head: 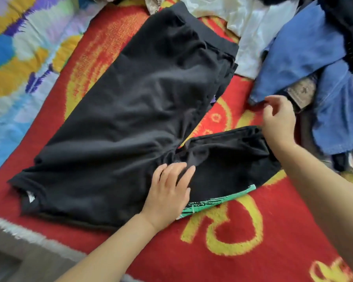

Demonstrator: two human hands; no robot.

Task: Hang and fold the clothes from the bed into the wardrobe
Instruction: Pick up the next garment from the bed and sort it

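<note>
The soft black cotton T-shirt lies flat on the red and yellow blanket; left hand presses it, fingers spread; right hand pinches its sleeve edge; it looks light and floppy; best held by corners.

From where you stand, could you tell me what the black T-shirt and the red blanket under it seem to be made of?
The black T-shirt looks like soft, matte cotton knit: it wrinkles gently and shows no shine, with a green print at its edge. The red blanket looks like thick, plush pile, probably synthetic: its yellow pattern has fuzzy edges, though blur leaves this open.
</note>
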